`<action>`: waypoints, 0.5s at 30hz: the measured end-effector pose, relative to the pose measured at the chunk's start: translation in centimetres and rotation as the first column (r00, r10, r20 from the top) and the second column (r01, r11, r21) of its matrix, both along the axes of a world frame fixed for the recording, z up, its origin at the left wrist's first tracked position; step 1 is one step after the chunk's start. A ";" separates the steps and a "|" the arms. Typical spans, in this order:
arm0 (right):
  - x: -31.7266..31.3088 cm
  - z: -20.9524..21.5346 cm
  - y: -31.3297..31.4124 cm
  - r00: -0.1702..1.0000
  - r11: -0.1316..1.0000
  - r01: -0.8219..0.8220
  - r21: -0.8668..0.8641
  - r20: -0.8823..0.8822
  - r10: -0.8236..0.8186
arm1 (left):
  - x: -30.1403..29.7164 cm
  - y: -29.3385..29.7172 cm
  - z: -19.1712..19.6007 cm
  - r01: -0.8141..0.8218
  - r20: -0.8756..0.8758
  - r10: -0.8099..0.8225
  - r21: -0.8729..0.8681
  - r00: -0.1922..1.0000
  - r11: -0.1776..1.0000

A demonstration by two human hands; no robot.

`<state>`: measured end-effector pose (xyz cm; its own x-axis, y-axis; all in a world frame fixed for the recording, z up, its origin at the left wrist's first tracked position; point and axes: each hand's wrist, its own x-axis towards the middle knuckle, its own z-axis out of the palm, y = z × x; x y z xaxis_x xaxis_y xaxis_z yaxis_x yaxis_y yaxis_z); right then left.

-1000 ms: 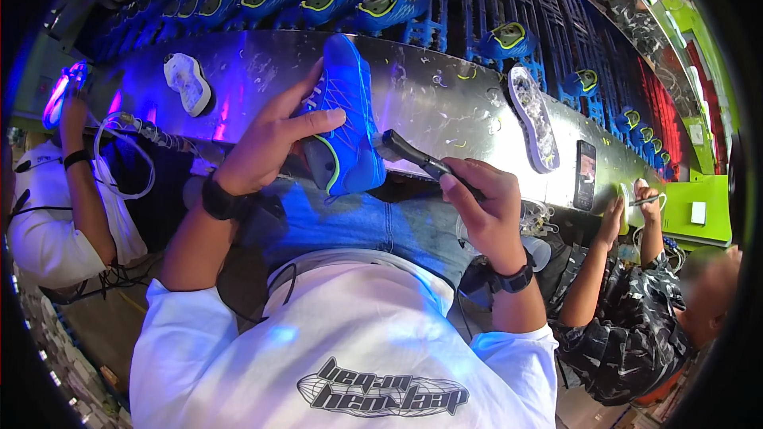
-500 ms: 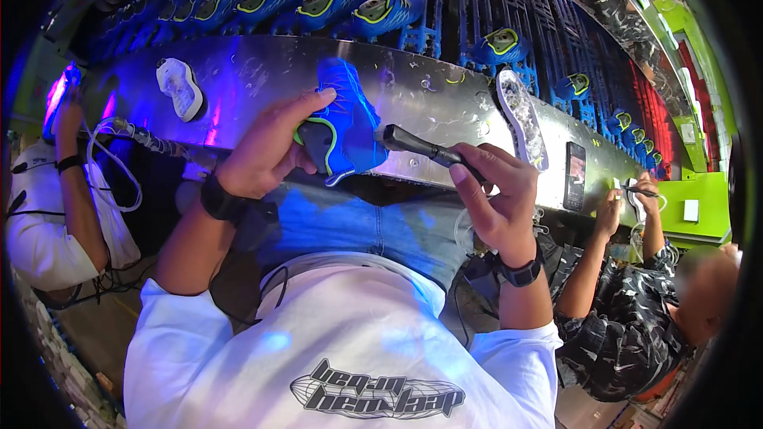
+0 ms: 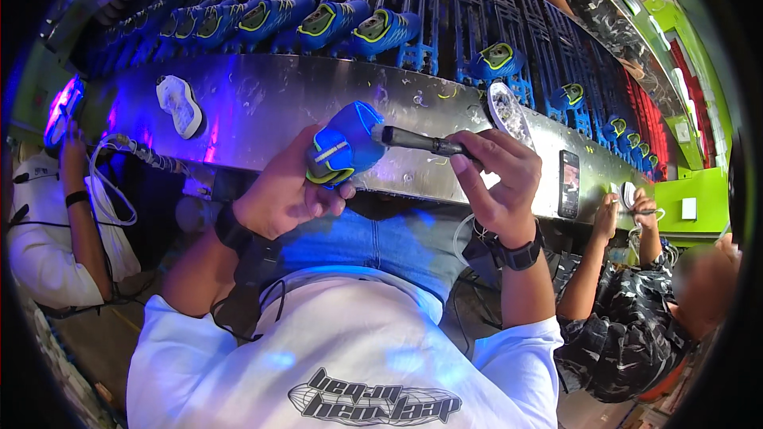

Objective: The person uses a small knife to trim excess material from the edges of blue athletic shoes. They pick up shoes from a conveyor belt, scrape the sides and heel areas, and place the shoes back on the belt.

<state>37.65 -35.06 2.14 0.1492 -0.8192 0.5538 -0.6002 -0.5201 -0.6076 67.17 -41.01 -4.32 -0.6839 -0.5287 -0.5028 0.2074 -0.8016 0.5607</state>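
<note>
A blue shoe upper with a yellow-green collar is gripped in my left hand, its heel end turned toward me and tilted. My right hand holds a dark-handled brush level, fingers and thumb around the handle. The brush's tip meets the right side of the upper, close to its lower edge. Both hands are above the near edge of the metal bench. A white sole lies on the bench to the left, and another white sole lies to the right, beyond my right hand.
Behind the metal bench, a rack carries several blue shoe uppers. A phone lies on the bench at right. Co-workers sit on both sides; the right one's hands hold a white piece. A green box stands far right.
My left hand has rotated the upper, so its heel and collar now face me. The brush has stayed against its side, while the rack and bench appear slightly lower in view.
</note>
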 end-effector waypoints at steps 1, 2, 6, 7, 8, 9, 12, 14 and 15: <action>0.1 -0.2 -0.1 1.000 1.000 0.011 0.001 0.009 -0.011 | -0.4 0.2 0.0 -0.021 0.007 0.021 0.026 1.000 0.999; 0.1 -0.4 -0.2 1.000 1.000 0.023 0.002 0.017 -0.023 | -0.6 0.4 -0.1 -0.042 0.015 0.041 0.052 0.999 0.998; 0.0 -1.6 -0.3 0.994 1.000 -0.006 0.013 0.105 0.005 | -0.4 0.6 -0.1 -0.013 -0.081 0.029 0.196 0.996 0.980; -0.1 -1.9 -0.4 0.993 1.000 -0.016 0.006 0.119 0.015 | -0.4 0.7 0.2 0.002 -0.112 0.022 0.214 0.993 0.977; -0.2 -2.2 -0.5 0.991 1.000 -0.028 -0.002 0.133 0.028 | -0.5 0.8 0.4 0.016 -0.144 0.018 0.231 0.989 0.973; -0.2 -2.4 -0.5 0.989 0.999 -0.034 0.005 0.143 0.033 | -0.5 1.0 0.4 0.021 -0.186 0.031 0.274 0.982 0.962; -0.4 -2.8 -0.3 0.985 0.997 -0.044 0.058 0.171 0.034 | -0.7 1.5 0.2 0.054 -0.297 0.069 0.384 0.952 0.922; -0.5 -3.2 0.0 0.984 0.990 -0.041 0.133 0.180 0.017 | -0.8 1.6 0.2 0.084 -0.359 0.086 0.433 0.929 0.897; -0.5 -3.5 0.2 0.977 0.988 -0.041 0.152 0.214 0.007 | -0.9 1.4 0.3 0.085 -0.360 0.083 0.427 0.929 0.900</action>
